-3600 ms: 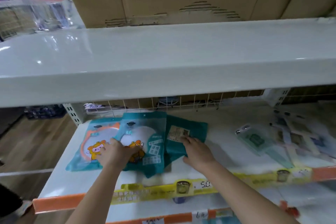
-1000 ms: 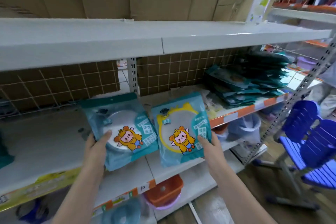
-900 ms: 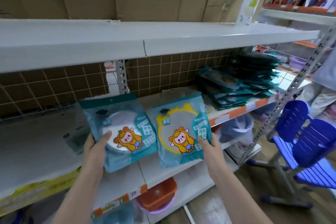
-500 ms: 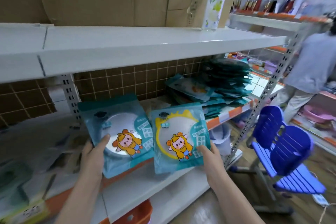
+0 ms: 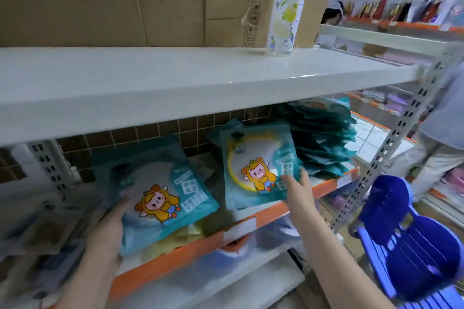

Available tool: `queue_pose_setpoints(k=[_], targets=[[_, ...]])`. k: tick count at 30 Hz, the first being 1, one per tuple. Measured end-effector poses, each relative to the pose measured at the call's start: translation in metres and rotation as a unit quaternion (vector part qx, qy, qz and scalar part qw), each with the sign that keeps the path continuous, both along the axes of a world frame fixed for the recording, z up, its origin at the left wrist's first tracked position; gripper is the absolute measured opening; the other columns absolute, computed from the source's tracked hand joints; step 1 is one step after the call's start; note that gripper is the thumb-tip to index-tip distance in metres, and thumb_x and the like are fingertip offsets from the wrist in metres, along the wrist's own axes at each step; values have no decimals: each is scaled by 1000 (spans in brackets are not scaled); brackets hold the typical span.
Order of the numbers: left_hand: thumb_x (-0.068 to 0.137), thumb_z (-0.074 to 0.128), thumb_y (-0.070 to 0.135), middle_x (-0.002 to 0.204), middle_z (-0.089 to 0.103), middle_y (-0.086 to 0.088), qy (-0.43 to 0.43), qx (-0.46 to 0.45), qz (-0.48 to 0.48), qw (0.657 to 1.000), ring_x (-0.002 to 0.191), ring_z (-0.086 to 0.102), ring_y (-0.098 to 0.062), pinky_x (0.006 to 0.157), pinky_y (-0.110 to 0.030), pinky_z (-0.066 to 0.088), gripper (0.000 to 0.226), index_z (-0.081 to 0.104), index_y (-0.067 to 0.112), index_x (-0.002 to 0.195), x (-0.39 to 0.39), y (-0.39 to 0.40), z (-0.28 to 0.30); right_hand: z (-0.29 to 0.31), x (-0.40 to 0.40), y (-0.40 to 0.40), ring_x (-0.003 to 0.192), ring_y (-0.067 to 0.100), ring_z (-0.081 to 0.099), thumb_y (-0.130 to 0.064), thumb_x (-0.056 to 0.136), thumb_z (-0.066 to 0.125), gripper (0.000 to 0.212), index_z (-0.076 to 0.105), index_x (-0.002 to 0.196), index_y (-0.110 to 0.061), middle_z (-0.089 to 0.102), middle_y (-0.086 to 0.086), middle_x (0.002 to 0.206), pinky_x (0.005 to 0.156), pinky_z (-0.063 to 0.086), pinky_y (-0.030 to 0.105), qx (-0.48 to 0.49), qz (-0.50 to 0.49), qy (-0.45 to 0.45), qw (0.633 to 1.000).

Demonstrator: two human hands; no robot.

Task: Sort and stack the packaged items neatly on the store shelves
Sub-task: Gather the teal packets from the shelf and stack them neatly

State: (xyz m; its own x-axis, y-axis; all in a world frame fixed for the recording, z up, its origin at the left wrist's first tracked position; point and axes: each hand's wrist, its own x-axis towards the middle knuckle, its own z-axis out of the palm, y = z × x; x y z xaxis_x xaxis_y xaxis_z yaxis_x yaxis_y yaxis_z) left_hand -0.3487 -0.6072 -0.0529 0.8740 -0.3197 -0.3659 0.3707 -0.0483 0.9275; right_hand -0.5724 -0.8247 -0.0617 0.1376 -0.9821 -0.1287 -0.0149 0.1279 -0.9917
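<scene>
Left hand [image 5: 106, 228] grips a teal packet [image 5: 155, 193]; right hand [image 5: 297, 187] pinches another packet [image 5: 258, 168] above the shelf [image 5: 200, 243].

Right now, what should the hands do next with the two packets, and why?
Probably lay the yellow-ring packet in the right hand down on the short pile under it, beside the tall teal stack. It already hangs there, while the left hand holds the other packet farther left.
</scene>
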Motion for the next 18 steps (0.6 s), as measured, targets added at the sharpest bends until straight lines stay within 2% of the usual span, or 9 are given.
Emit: queue_pose_setpoints(k=[2, 4, 7, 9, 11, 13, 15, 17, 18], targets=[[93, 58, 27, 119, 55, -18, 11, 11, 22, 1000, 98, 54, -32, 88, -41, 42, 45, 51, 1, 129, -10, -9, -1, 9, 4, -33, 107, 23, 56, -17, 90, 51, 59, 30, 142, -35, 48, -1, 132, 97, 47, 47, -26, 18, 2, 1000], [92, 59, 31, 127, 53, -20, 13, 22, 51, 998, 109, 53, -35, 96, -46, 40, 51, 48, 3, 133, -21, -18, 0, 15, 7, -67, 107, 22, 56, -16, 92, 51, 58, 30, 141, -38, 48, -2, 133, 95, 46, 43, -45, 35, 6, 998], [92, 58, 34, 138, 47, -20, 15, 12, 72, 997, 123, 46, -37, 101, -49, 36, 56, 44, 4, 138, -37, -36, 1, 18, 14, -112, 122, 28, 50, -26, 95, 52, 55, 28, 143, -39, 44, 1, 143, 99, 44, 44, -55, 63, 30, 996], [94, 56, 28, 129, 52, -23, 25, 13, 70, 997, 114, 50, -38, 95, -45, 40, 51, 47, -2, 134, -49, -48, 4, 17, 19, -137, 125, 30, 47, -26, 96, 51, 57, 26, 146, -35, 43, 3, 144, 98, 43, 42, -54, 81, 43, 994], [95, 56, 20, 91, 57, -20, 26, 22, 79, 996, 78, 53, -33, 77, -42, 44, 38, 54, -7, 122, -61, -62, 8, 12, 25, -159, 123, 33, 48, -20, 94, 51, 59, 26, 146, -30, 46, 8, 141, 99, 43, 45, -81, 112, 85, 987], [93, 57, 16, 75, 52, -12, 39, 23, 108, 993, 63, 47, -21, 63, -35, 43, 25, 58, -5, 107, -67, -73, 5, 4, 28, -172, 119, 39, 49, -14, 92, 51, 58, 30, 146, -22, 51, 16, 134, 94, 43, 43, -162, 151, 207, 953], [92, 57, 13, 81, 54, -13, 42, 16, 123, 991, 62, 47, -20, 57, -29, 37, 17, 58, -3, 90, -74, -85, 6, -8, 29, -183, 120, 41, 44, -17, 91, 51, 50, 42, 140, -18, 48, 21, 134, 91, 41, 40, -249, 178, 356, 883], [92, 57, 14, 81, 52, -11, 25, 11, 126, 992, 63, 45, -19, 61, -29, 37, 16, 59, 0, 98, -80, -102, 8, -12, 28, -189, 123, 39, 38, -25, 95, 45, 39, 52, 133, -22, 43, 19, 139, 94, 38, 39, -309, 186, 468, 807], [92, 56, 16, 78, 50, -9, 14, 8, 122, 992, 63, 44, -18, 65, -30, 37, 17, 56, 4, 105, -84, -112, 13, -12, 25, -192, 125, 38, 35, -27, 96, 42, 37, 54, 131, -24, 42, 17, 140, 95, 38, 40, -322, 193, 498, 782]])
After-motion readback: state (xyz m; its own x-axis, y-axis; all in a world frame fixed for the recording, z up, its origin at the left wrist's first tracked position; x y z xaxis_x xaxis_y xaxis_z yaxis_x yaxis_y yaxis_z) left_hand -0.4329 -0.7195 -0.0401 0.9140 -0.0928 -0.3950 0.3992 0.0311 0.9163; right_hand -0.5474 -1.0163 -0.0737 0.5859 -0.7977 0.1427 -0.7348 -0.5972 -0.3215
